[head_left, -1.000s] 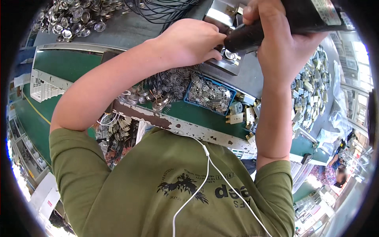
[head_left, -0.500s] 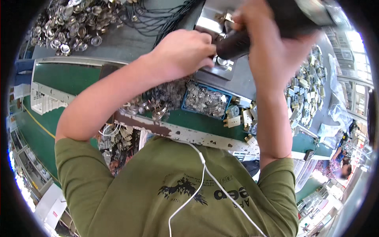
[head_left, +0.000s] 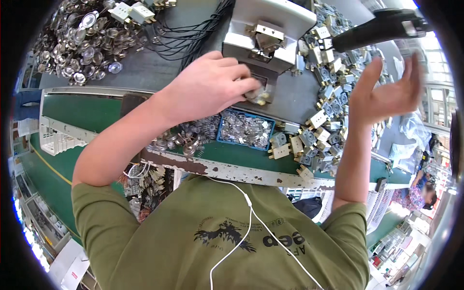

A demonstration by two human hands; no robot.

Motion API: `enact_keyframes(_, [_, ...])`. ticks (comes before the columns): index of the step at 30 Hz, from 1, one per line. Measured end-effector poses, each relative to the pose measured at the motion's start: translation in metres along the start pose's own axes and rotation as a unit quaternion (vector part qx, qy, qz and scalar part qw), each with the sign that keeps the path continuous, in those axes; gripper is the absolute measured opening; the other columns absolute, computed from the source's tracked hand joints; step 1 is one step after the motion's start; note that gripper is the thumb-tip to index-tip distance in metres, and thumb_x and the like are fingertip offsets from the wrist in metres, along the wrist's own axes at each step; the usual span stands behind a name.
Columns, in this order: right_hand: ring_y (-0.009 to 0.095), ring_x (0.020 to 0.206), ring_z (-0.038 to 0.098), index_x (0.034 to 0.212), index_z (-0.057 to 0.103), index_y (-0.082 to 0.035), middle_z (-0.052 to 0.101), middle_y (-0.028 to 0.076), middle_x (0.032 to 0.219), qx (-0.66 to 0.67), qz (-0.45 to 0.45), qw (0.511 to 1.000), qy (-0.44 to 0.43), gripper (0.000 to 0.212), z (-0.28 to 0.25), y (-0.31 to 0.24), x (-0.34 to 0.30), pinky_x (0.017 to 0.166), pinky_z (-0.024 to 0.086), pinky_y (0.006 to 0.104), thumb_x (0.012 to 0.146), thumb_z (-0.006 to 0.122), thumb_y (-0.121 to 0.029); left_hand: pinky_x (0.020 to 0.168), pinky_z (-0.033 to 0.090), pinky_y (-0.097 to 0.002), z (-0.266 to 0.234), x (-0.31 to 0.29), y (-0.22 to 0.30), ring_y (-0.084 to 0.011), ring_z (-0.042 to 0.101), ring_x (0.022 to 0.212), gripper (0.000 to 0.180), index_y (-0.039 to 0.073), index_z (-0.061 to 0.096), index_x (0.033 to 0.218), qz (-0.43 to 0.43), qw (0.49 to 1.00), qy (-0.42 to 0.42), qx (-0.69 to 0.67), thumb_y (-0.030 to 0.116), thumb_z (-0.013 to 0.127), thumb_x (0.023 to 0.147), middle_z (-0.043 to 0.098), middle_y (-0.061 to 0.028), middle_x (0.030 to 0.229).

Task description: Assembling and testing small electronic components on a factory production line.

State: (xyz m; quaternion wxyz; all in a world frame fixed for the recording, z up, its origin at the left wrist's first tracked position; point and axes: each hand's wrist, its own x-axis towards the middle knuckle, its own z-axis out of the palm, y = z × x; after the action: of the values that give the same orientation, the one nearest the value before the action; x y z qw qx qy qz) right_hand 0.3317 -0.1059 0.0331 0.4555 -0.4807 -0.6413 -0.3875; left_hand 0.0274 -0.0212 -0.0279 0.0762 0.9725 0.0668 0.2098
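My left hand (head_left: 215,87) reaches over the near side of a metal fixture (head_left: 237,46), its fingers closed on a small metal part (head_left: 262,98) with brass-coloured bits, blurred by motion. The hand partly covers this part. At the right, my right hand (head_left: 386,96) is held up with fingers spread and nothing in it. Above it hangs a black handheld power tool (head_left: 372,31), apart from the hand. The fixture is a steel block with a clamp-like bracket (head_left: 267,41) on its front.
A blue tray (head_left: 244,129) of small metal pieces lies below the fixture. White-and-grey block parts (head_left: 333,104) are heaped at the right. Round metal discs (head_left: 84,46) pile up at the far left, beside black cables (head_left: 193,36). The bench has a chipped white edge (head_left: 241,172).
My right hand has let go of the black tool and moved right. The tool has swung up and right, away from the fixture. My left hand has shifted slightly down and left.
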Motion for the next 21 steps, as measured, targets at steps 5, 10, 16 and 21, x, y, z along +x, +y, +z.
enact_keyframes(5, [0.034,0.125,0.062,0.134,0.065,-0.013,0.067,0.013,0.133,-0.042,0.078,0.921,-0.378,0.045,-0.014,0.025,-0.052,0.107,0.047,0.0431,0.092,0.060,0.001,0.082,0.052,-0.0382,-0.095,-0.004,-0.047,-0.0269,0.068,0.090,0.025,0.005,0.070,0.106,-0.330,0.898,0.276,0.088,0.022,0.076,0.089,0.072,-0.0102,0.099])
enact_keyframes(10, [0.032,0.125,0.062,0.133,0.065,-0.013,0.067,0.013,0.131,-0.053,0.081,0.889,-0.448,0.042,-0.001,0.049,-0.071,0.107,0.047,0.0435,0.091,0.067,-0.006,0.091,0.052,-0.0450,-0.121,-0.010,-0.075,-0.0356,0.065,0.108,0.029,0.009,0.070,0.121,-0.338,0.907,0.022,0.251,0.020,0.069,0.094,0.070,-0.0144,0.112])
enact_keyframes(16, [0.027,0.125,0.065,0.133,0.064,-0.009,0.068,0.013,0.134,0.002,0.228,0.904,-0.362,0.035,-0.011,0.055,-0.070,0.108,0.047,0.0379,0.099,0.071,-0.015,0.087,0.052,-0.0463,-0.100,0.002,-0.047,-0.0343,0.067,0.099,0.014,0.005,0.069,0.102,-0.173,0.955,0.157,0.181,0.016,0.070,0.093,0.068,-0.0133,0.095])
enact_keyframes(21, [0.023,0.109,0.065,0.152,0.040,0.006,0.062,0.020,0.133,0.501,0.588,0.606,-0.190,0.052,-0.047,-0.008,-0.049,0.093,0.050,0.0294,0.108,0.050,-0.021,0.083,0.054,-0.0381,-0.024,-0.014,0.011,-0.0229,0.067,0.096,0.009,0.011,0.073,0.087,-0.037,0.997,-0.064,-0.036,0.016,0.073,0.079,0.065,-0.0035,0.092])
